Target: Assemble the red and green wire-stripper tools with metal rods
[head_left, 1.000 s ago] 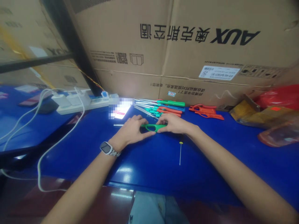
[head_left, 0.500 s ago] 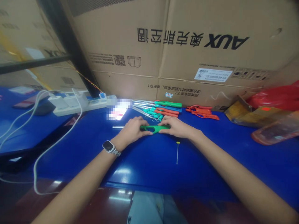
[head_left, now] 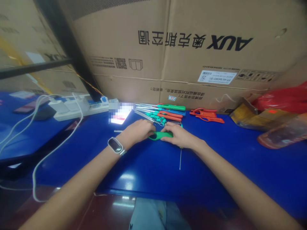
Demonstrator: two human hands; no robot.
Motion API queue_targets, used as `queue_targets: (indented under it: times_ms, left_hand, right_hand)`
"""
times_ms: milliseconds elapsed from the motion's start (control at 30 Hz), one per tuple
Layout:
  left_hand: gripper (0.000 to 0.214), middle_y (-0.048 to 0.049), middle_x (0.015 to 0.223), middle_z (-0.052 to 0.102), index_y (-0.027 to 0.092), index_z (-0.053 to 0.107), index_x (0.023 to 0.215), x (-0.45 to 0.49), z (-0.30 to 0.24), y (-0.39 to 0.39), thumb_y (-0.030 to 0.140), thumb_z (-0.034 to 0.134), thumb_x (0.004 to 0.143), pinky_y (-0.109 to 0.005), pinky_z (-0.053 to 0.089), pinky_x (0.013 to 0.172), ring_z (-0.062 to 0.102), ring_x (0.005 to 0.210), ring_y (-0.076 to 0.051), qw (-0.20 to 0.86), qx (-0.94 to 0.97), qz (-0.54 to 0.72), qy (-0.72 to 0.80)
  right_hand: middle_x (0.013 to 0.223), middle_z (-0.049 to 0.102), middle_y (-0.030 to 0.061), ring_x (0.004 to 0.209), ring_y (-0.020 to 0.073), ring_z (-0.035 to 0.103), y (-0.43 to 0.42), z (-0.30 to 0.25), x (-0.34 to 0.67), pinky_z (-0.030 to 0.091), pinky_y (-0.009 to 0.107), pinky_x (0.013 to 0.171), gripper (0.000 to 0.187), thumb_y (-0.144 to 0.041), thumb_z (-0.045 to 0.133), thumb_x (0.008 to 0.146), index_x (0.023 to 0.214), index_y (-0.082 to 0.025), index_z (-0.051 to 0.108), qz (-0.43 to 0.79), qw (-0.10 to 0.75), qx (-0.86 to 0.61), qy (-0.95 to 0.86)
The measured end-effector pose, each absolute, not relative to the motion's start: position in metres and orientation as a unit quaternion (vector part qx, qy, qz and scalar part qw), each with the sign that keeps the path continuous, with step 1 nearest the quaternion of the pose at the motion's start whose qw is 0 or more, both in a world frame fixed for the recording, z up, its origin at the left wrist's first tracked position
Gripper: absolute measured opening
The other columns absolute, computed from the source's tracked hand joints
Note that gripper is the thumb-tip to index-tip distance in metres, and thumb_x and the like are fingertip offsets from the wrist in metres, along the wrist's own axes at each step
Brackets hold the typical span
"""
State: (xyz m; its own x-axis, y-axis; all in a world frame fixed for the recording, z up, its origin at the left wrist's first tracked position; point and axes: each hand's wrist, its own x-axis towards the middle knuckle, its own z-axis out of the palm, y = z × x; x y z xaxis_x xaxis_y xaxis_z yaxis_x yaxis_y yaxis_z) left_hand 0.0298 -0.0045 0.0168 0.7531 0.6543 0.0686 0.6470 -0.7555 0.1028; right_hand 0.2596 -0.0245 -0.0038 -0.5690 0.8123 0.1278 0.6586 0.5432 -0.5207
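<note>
Both of my hands grip one green plastic handle (head_left: 160,135) with a slot through it, low over the blue table (head_left: 148,166). My left hand (head_left: 137,131), with a watch on its wrist, closes over the handle's left end, where a thin metal rod (head_left: 118,131) sticks out to the left. My right hand (head_left: 177,135) is closed on the handle's right end. A thin metal pin (head_left: 180,159) lies on the table just below my right wrist, its top end hidden by the wrist.
Behind my hands lies a pile of green, red and blue handled tools (head_left: 165,112), with loose red handles (head_left: 207,115) to its right. A lit phone (head_left: 120,115), a white power strip (head_left: 79,107) with cables, a large cardboard box (head_left: 192,57) and plastic bags (head_left: 278,124) ring the table.
My hands have drawn closer together on the green handle, so less of it shows. My right wrist now covers the pin's yellow head. My left wrist has rolled, turning the watch.
</note>
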Motion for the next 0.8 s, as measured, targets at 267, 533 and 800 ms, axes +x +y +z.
queue_targets:
  times_ms: [267,533,800]
  left_hand:
    - [0.012,-0.0126,0.094,0.071,0.015,0.070,0.091,0.053,0.032,-0.005,0.013,0.059,0.086,-0.033,0.048,0.069,0.069,0.081,-0.026,-0.033,0.935,-0.021,0.353]
    - [0.023,-0.0110,0.083,0.068,0.014,0.070,0.075,0.053,0.033,-0.006,0.011,0.054,0.089,-0.029,0.043,0.064,0.066,0.075,-0.022,0.004,0.927,-0.011,0.374]
    - [0.029,-0.0089,0.102,0.062,0.020,0.072,0.106,0.036,0.004,-0.009,0.024,0.044,0.100,-0.032,0.042,0.074,0.059,0.089,-0.021,-0.014,0.930,0.075,0.360]
  right_hand:
    - [0.097,0.059,0.0057,0.095,0.0213,0.057,-0.028,-0.004,0.258,0.045,0.034,0.085,0.019,-0.029,0.068,0.089,0.104,-0.017,0.070,0.204,0.198,-0.432,-0.856]
    - [0.099,0.062,0.0050,0.087,0.0185,0.058,-0.027,0.003,0.257,0.042,0.029,0.075,0.024,-0.032,0.073,0.085,0.105,-0.020,0.072,0.193,0.159,-0.487,-0.837]
    - [0.094,0.065,0.0040,0.085,0.0182,0.058,-0.025,0.003,0.252,0.037,0.026,0.069,0.019,-0.029,0.072,0.082,0.093,-0.017,0.062,0.215,0.156,-0.505,-0.822]
